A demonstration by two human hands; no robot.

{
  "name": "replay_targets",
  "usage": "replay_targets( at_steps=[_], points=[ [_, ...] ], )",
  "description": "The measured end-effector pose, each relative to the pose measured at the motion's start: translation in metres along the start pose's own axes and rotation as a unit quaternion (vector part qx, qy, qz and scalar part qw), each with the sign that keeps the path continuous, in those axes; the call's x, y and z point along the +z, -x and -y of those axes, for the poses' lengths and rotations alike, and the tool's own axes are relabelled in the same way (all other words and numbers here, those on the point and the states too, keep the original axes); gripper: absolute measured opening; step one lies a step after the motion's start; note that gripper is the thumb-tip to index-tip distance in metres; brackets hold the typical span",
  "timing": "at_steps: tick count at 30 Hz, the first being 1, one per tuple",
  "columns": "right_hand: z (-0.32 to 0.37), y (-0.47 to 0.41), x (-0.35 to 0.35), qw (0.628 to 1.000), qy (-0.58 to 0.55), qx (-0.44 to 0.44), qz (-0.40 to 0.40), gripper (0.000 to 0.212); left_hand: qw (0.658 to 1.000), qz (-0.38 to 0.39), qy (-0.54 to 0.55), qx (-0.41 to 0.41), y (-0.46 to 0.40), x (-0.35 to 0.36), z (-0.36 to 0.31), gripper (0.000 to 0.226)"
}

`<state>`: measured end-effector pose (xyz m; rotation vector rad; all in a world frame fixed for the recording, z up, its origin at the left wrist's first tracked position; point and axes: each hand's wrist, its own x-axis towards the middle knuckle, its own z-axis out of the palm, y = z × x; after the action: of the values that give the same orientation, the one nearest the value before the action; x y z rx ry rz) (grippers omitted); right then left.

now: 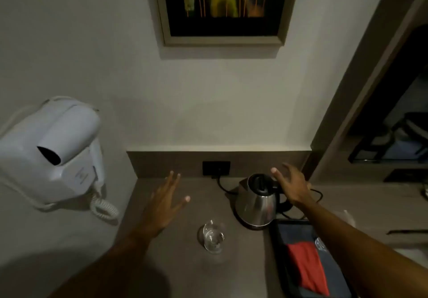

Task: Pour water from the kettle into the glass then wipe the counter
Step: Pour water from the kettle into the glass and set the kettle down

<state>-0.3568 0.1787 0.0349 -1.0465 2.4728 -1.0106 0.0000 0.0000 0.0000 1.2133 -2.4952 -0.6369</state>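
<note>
A steel kettle (pixel 256 202) with a black lid stands on its base at the back right of the brown counter (pixel 185 274). My right hand (pixel 290 185) hovers just above and behind its black handle, fingers spread, holding nothing. A clear glass (pixel 213 237) stands in front of the kettle, to its left, near the counter's middle. My left hand (pixel 165 201) floats over the counter left of the glass, fingers apart and empty. A red cloth (pixel 306 267) lies on a dark tray (pixel 284 228) under my right forearm.
A white wall-mounted hair dryer (pixel 49 154) with a coiled cord hangs at the left. A black socket (pixel 216 168) in the backsplash feeds the kettle's cable. A framed picture (pixel 222 8) hangs above. A dark cabinet opening (pixel 393 124) is at the right.
</note>
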Motion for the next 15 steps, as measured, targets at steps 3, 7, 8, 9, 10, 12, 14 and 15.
replay_targets(
  at_steps=[3,7,8,9,10,12,14,15],
  points=[
    [-0.014,-0.005,0.008,0.999,-0.025,0.019,0.001,0.07,0.998,0.041,-0.025,-0.033,0.01,0.027,0.016,0.091],
    [-0.027,-0.006,0.017,0.994,-0.101,0.042,0.013,0.051,0.998,0.056,0.009,-0.032,0.03,0.053,0.028,0.091],
    [-0.029,-0.006,0.019,0.992,-0.114,0.046,0.015,0.045,0.997,0.065,0.021,-0.041,0.032,0.054,0.026,0.093],
    [-0.032,-0.007,0.021,0.992,-0.117,0.046,0.018,0.039,0.996,0.072,0.022,-0.04,0.034,0.058,0.026,0.095],
    [-0.035,-0.007,0.024,0.992,-0.115,0.049,0.02,0.036,0.996,0.084,0.013,-0.033,0.035,0.062,0.027,0.095],
    [-0.039,-0.007,0.027,0.992,-0.116,0.049,0.013,0.036,0.994,0.11,-0.005,-0.009,0.042,0.069,0.026,0.086],
    [-0.046,-0.009,0.032,0.99,-0.127,0.056,0.0,0.035,0.991,0.132,0.004,0.018,0.049,0.079,0.029,0.088],
    [-0.049,-0.01,0.033,0.989,-0.136,0.061,-0.007,0.035,0.989,0.148,0.022,0.02,0.051,0.085,0.03,0.092]
  ],
)
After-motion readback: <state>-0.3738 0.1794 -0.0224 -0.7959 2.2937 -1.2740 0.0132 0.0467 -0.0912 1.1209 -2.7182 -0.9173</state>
